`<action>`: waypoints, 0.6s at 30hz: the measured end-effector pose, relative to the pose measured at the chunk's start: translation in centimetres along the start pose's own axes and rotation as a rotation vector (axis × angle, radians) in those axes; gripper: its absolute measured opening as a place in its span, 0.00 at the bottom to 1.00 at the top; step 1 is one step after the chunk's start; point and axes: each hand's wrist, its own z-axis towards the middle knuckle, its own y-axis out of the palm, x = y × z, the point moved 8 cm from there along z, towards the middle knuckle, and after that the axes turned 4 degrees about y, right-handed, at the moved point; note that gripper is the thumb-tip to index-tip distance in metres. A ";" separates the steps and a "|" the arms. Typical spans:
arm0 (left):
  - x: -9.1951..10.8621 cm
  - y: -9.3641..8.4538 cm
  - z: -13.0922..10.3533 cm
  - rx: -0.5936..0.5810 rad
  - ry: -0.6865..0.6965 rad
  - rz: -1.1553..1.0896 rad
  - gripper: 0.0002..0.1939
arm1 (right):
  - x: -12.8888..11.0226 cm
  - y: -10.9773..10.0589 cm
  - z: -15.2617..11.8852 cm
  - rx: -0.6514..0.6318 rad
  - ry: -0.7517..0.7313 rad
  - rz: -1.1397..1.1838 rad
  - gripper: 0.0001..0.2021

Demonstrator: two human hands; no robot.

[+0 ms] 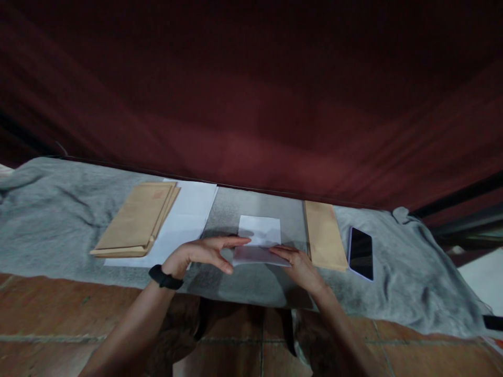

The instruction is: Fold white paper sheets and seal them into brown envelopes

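A white sheet of paper [260,226] lies in the middle of the grey cloth, its near part folded up into a slightly raised flap. My left hand [210,251] is at the left side of the sheet with thumb and fingers spread; the fingertips reach over the paper, and I cannot tell whether they touch it. At the right end of the flap, my right hand [296,264] grips the paper, fingers on top and the thumb hidden. A black band [165,277] is round my left wrist.
To the left, a stack of brown envelopes [133,217] rests on larger white sheets [188,209]. On the right are more brown envelopes [325,235] and a phone [360,253]. Grey cloth [408,272] covers the table. Behind it hangs a dark red curtain [251,104].
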 end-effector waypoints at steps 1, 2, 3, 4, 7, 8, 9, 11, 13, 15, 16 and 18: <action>0.2 -0.1 -0.1 0.006 0.015 -0.011 0.45 | 0.5 -0.1 0.1 0.018 0.044 0.025 0.20; 0.3 -0.2 -0.1 0.011 0.030 -0.028 0.45 | 1.0 -0.2 0.3 0.043 0.089 0.046 0.18; 0.3 -0.2 0.0 0.018 0.037 -0.053 0.45 | 1.5 -0.3 0.4 0.069 0.128 0.062 0.16; 0.1 -0.3 0.2 0.034 0.032 -0.084 0.44 | 1.9 -0.3 0.5 0.095 0.160 0.073 0.15; -1.6 -0.6 1.4 0.152 -0.021 -0.174 0.34 | 3.0 -0.4 0.9 0.163 0.259 0.061 0.13; -2.2 -0.7 1.9 0.205 -0.034 -0.192 0.30 | 3.3 -0.5 1.0 0.185 0.294 0.054 0.12; -2.8 -0.9 2.4 0.250 -0.044 -0.197 0.27 | 3.6 -0.5 1.2 0.206 0.324 0.051 0.11; -3.8 -1.1 3.1 0.335 -0.067 -0.170 0.22 | 3.8 -0.6 1.5 0.238 0.350 0.063 0.10; -4.7 -1.5 3.4 0.413 -0.105 -0.113 0.19 | 3.9 -0.6 1.9 0.252 0.360 0.067 0.09; -5.2 -1.7 3.4 0.473 -0.139 -0.059 0.16 | 4.1 -0.5 2.1 0.255 0.380 0.032 0.07; -5.3 -1.8 3.4 0.497 -0.149 -0.037 0.14 | 4.2 -0.4 2.2 0.257 0.390 0.004 0.07; -5.3 -1.9 3.4 0.537 -0.157 0.005 0.12 | 4.2 -0.3 2.2 0.268 0.404 -0.053 0.07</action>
